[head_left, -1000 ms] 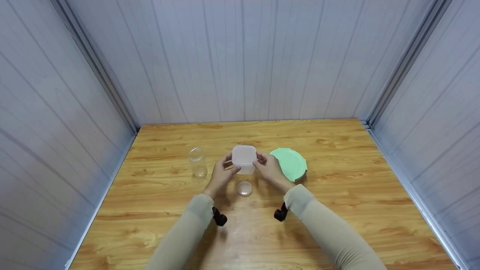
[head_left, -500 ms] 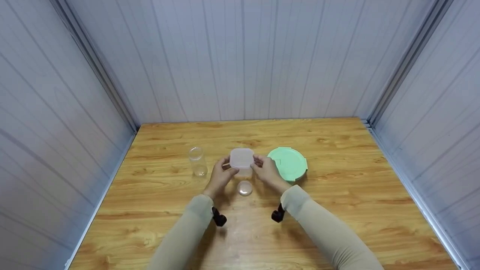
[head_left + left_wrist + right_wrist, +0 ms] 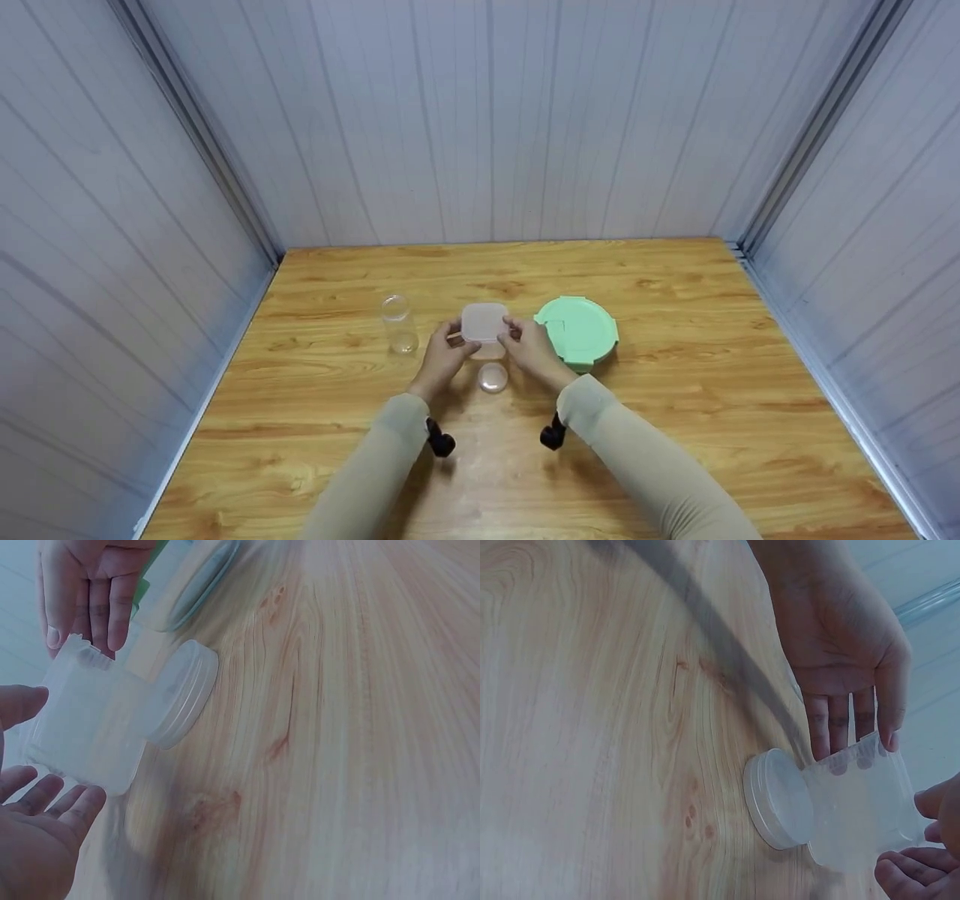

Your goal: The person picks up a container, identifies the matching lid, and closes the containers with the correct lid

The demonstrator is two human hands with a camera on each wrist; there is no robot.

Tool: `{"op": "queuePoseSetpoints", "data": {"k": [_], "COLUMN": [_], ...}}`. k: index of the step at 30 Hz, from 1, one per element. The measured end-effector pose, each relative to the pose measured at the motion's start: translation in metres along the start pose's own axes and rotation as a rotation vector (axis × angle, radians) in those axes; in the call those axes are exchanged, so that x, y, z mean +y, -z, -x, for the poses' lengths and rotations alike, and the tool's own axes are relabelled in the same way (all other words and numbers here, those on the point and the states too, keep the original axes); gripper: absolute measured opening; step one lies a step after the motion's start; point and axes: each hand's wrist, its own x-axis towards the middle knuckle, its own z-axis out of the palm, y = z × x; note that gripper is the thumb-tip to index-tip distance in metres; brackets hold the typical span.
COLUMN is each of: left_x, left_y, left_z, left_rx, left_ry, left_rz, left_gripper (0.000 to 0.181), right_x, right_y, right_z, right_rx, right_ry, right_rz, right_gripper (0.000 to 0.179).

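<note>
the grip was two-handed and clamped on one thing: the person's left hand [image 3: 442,357] and right hand [image 3: 534,351] pinched opposite sides of a translucent, whitish, square plastic container [image 3: 484,322] with a flat lid, thumbs toward the lid's near side, fingers along the walls. the container was midway between the left and right edges of the wood-grain surface [image 3: 720,427], nearer the far edge than the stretch by the forearms. whether its base touched the surface or hung just above could not be made out.

it seemed light and thin-walled, stiff enough to keep its shape but likely to flex if squeezed hard; the smooth plastic looked as if it could slip. the firm rim just under the lid, taken at opposite sides, seemed the best hold, with even pressure so that the walls did not bow. how tightly the lid sat was not clear.

just on the near side of it lay a small, clear, round, flat plastic tub [image 3: 493,378]. toward the surface's left edge stood a clear, tall, cylindrical jar [image 3: 400,325]; toward the right edge, near the right hand, was a mint-green, round lid with side tabs [image 3: 581,330].
</note>
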Motion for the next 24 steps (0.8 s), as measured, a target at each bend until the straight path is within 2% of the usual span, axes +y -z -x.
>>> {"op": "queuePoseSetpoints", "data": {"k": [7, 14, 24], "left_x": [-0.002, -0.002, 0.001], "left_y": [0.0, 0.007, 0.014], "left_z": [0.002, 0.008, 0.022], "left_rx": [-0.004, 0.005, 0.012], "left_ry": [-0.02, -0.04, -0.01], "left_rz": [-0.021, -0.074, -0.077], "left_gripper": [0.055, 0.055, 0.053], "right_x": [0.002, -0.002, -0.001], "right_y": [-0.001, -0.002, -0.003], "right_z": [0.001, -0.002, -0.002], "right_rx": [0.003, 0.01, 0.013], "right_ry": [0.008, -0.013, -0.027], "right_rz": [0.002, 0.009, 0.003], "right_gripper": [0.044, 0.045, 0.044]}}
